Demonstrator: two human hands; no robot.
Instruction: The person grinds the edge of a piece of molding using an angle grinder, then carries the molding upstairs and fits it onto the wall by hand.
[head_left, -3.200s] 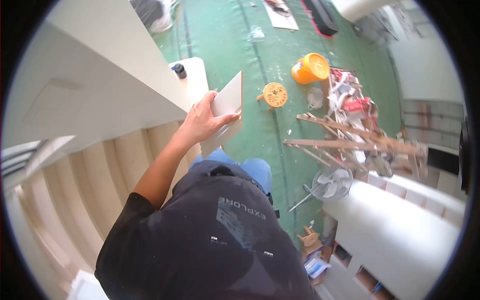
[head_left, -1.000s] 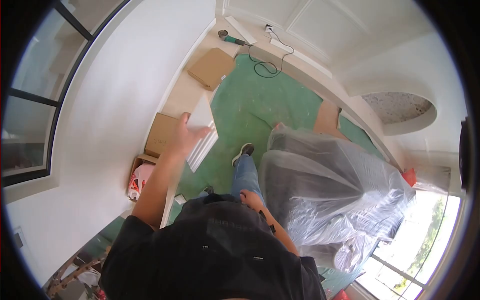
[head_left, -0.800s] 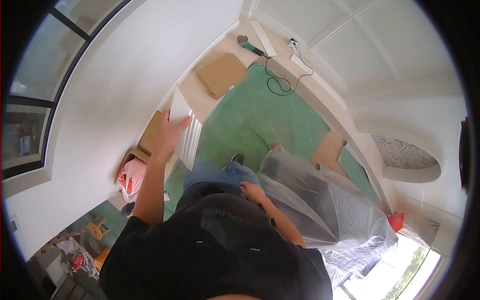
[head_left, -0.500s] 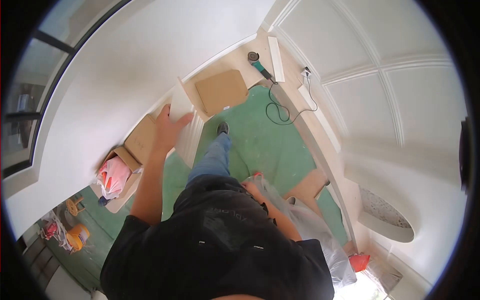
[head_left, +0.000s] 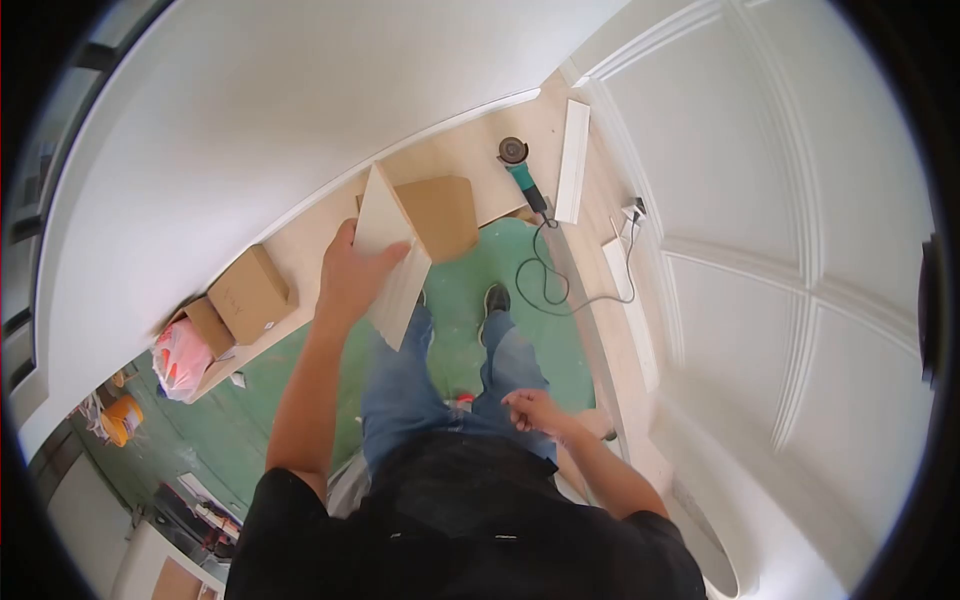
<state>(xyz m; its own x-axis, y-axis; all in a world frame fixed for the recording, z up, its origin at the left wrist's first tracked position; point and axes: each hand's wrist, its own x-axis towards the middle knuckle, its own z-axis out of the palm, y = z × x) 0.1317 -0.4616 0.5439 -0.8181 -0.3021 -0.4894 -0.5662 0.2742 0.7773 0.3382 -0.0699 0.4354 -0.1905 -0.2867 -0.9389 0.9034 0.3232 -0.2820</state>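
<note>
My left hand (head_left: 357, 272) grips a white board (head_left: 392, 245) with a pale bare edge, its thumb across the near face and the fingers behind. The board is tilted upright in front of my left leg, its ridged lower part pointing down. My right hand (head_left: 532, 410) hangs by my right thigh with the fingers curled in, and no object shows in it. Behind the board lies a flat brown cardboard box (head_left: 445, 215). An angle grinder (head_left: 521, 175) with a green body rests on the ledge beyond.
A white strip (head_left: 573, 160) lies right of the grinder. The grinder's black cable (head_left: 590, 300) loops over the green floor covering (head_left: 505, 250) to a wall socket (head_left: 637, 209). At left, an open cardboard box (head_left: 245, 295) stands by a pink plastic bag (head_left: 182, 360); a yellow bucket (head_left: 121, 420) is farther back.
The board in my left hand has swung rightward and up from the ledge. My right hand has come away from the clear plastic sheeting at my side. Both my feet now show.
</note>
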